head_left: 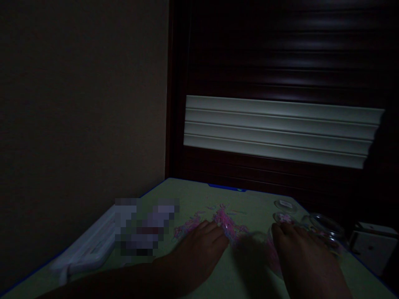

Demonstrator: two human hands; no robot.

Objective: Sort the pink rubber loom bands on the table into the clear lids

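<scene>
A loose pile of tiny pink and pastel pieces, which look like small rubber bands (225, 220), is spread over the pale green tabletop. My left hand (204, 243) lies palm down at the near side of this pile, its fingers extended and touching it; the fingertips are partly hidden. On the right, my right hand (304, 249) bends its fingers over a clear round container (273, 259) with pink contents. The hand covers most of that container, and its grip is dim. Just beyond it stands a small tub (283, 217) with pink and white bits.
A clear lid (285, 205) with a label lies at the far right. Another clear round container (327, 224) is near the right edge, beside a white box (374, 247). A long white case (90, 243) lies left, near a pixelated item (152, 226). Wall and dark shutter enclose the table.
</scene>
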